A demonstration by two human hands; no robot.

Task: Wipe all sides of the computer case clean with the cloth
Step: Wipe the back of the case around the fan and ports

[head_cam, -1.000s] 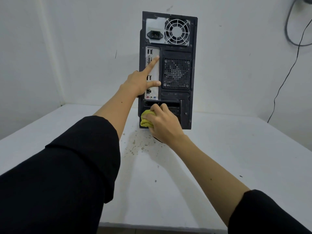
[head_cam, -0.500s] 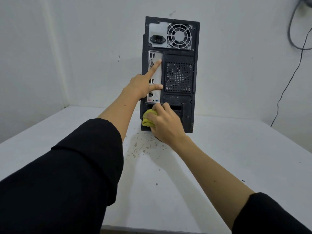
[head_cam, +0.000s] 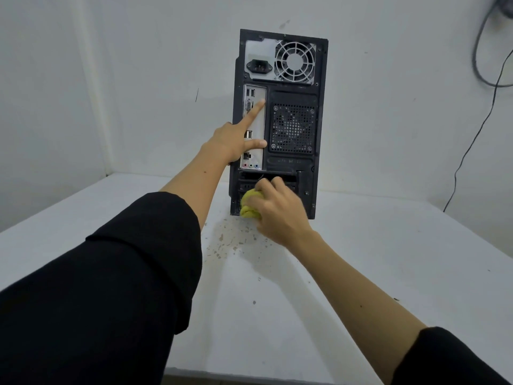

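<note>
A black computer case (head_cam: 294, 126) stands upright on the white table (head_cam: 388, 259), its back panel with fan, ports and vents facing me. My left hand (head_cam: 236, 140) presses on the silver port plate, index finger and thumb straight; its other fingers are hidden behind the case's left edge. My right hand (head_cam: 277, 209) grips a bunched yellow cloth (head_cam: 248, 204) and holds it against the bottom left of the back panel, over the expansion slots.
Brown dirt specks (head_cam: 227, 243) lie on the table just in front of the case. White walls stand close behind and to the left. A dark cable (head_cam: 469, 151) hangs down the wall at the right.
The cloth and my right hand have stayed at the bottom of the back panel, shifting only slightly. My left hand keeps the same spot on the port plate.
</note>
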